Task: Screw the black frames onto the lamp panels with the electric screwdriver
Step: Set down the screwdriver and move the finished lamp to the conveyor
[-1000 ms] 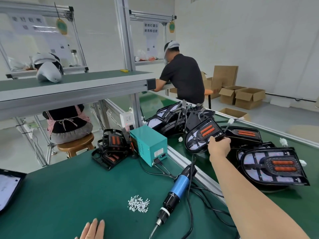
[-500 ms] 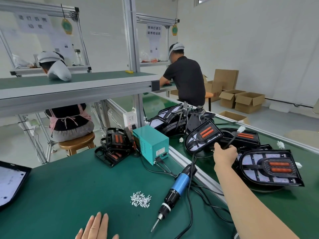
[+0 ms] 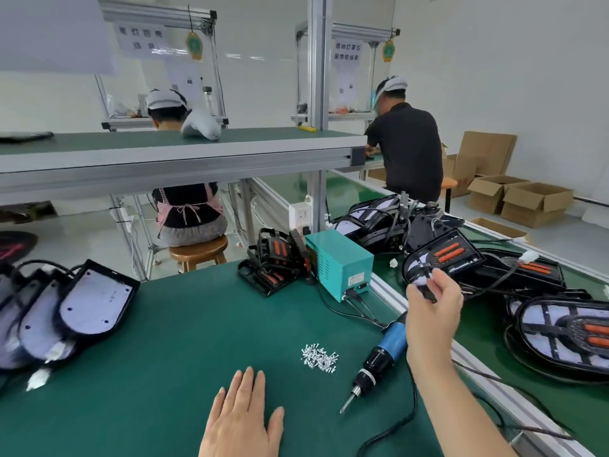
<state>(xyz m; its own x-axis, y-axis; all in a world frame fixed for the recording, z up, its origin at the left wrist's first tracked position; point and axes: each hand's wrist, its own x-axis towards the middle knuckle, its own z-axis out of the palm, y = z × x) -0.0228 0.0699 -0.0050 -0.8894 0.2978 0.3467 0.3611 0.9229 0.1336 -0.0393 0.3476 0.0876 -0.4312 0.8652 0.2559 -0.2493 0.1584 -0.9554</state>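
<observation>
My right hand (image 3: 433, 311) pinches the near edge of a lamp panel with a black frame and orange strips (image 3: 443, 258), lifted off the pile on the right belt. Flat on the green mat near the front edge rests my left hand (image 3: 242, 420), fingers straight. The blue and black electric screwdriver (image 3: 379, 359) lies on the mat, tip toward me, partly behind my right forearm. A small heap of white screws (image 3: 319, 357) sits between my hands. Several more framed panels (image 3: 566, 334) lie to the right. A stack of bare white lamp panels (image 3: 89, 298) rests at the left.
A teal power box (image 3: 341, 262) stands behind the screwdriver, its cables trailing over the mat. Black frames (image 3: 273, 262) are piled beside it. An aluminium rail (image 3: 389, 293) divides mat and belt. Two seated persons work beyond; cardboard boxes (image 3: 520, 196) stand at the back right.
My right hand has drawn the framed panel toward me off the pile. My left hand has slid further onto the mat. The view turned left, showing the white panels.
</observation>
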